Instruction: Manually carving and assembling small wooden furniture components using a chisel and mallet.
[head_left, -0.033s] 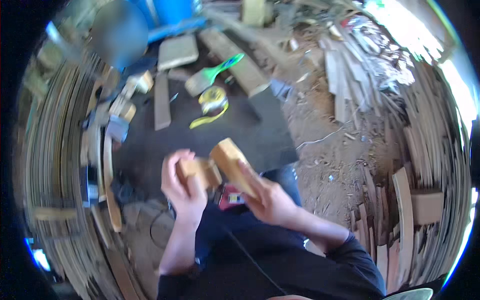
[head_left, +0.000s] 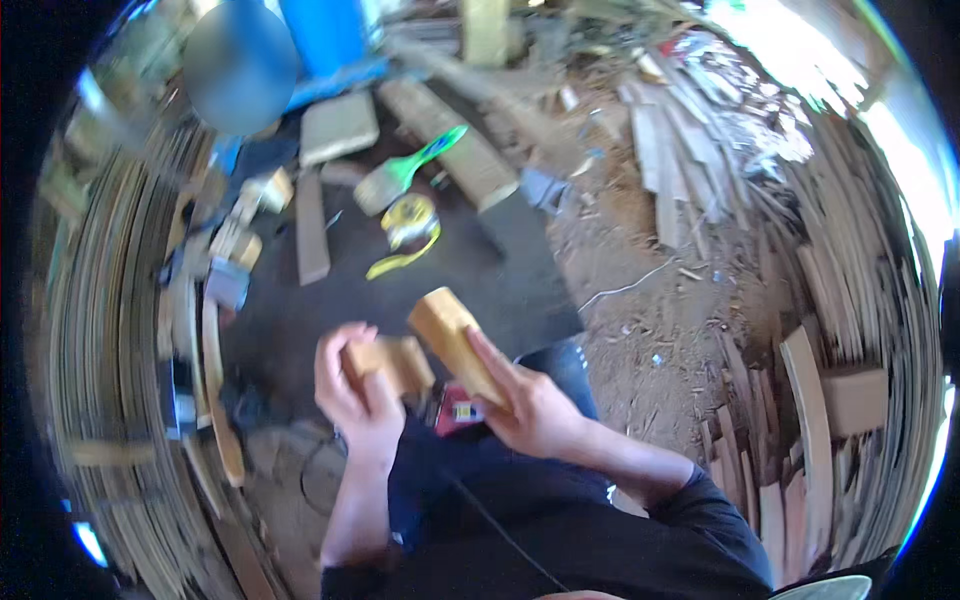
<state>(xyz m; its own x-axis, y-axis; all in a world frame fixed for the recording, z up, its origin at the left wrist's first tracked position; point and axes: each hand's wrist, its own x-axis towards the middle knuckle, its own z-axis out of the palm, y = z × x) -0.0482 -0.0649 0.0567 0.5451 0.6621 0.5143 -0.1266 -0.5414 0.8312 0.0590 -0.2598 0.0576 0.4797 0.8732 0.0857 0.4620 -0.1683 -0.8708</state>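
My left hand (head_left: 350,390) is wrapped round a short, pale brown wooden block (head_left: 388,364), with the thumb on its near side. A longer wooden block (head_left: 452,340) is gripped in my right hand (head_left: 530,405), tilted with its end face up and away from me. The two blocks are close to each other above the near edge of a dark worktop (head_left: 470,280); whether they touch is hard to tell. Beyond them lie a yellow tape measure (head_left: 408,225) with its tape partly out and a brush (head_left: 410,170) with a green handle.
A flat wood strip (head_left: 311,230), a plank (head_left: 450,145) and a pale slab (head_left: 340,128) lie on the worktop. Small blocks (head_left: 236,245) line its left side. A red object (head_left: 458,410) shows below my hands. Stacked wood strips (head_left: 120,300) stand left, with more at right.
The view has shifted slightly, so the worktop things appear lower and farther left. Both hands keep their blocks, with little other visible change.
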